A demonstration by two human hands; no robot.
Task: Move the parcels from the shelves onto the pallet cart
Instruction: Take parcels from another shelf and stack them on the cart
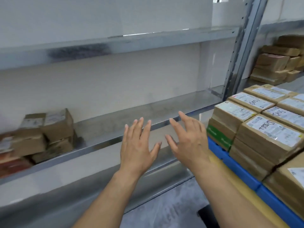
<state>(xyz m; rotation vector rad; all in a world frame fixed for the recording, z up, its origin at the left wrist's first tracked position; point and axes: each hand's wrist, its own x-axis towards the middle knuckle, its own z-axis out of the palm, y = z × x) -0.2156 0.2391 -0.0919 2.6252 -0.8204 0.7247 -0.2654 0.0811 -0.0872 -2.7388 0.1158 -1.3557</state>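
Note:
Both hands hover in front of a metal shelf [148, 112], fingers spread, holding nothing. My left hand [138, 148] is at the centre and my right hand [189, 142] is just beside it, to the right. Several brown cardboard parcels [49, 134] sit stacked at the shelf's left end, well left of both hands. On the right, the blue pallet cart [238, 168] carries several stacked brown parcels with white labels [266, 134], close to my right forearm.
An upper shelf [115, 45] runs above, bare in view. A grey perforated upright post [240, 51] divides the racks. More brown parcels [278, 63] are stacked on the neighbouring rack at far right. Grey floor [164, 211] shows below, along with a dark object [207, 216].

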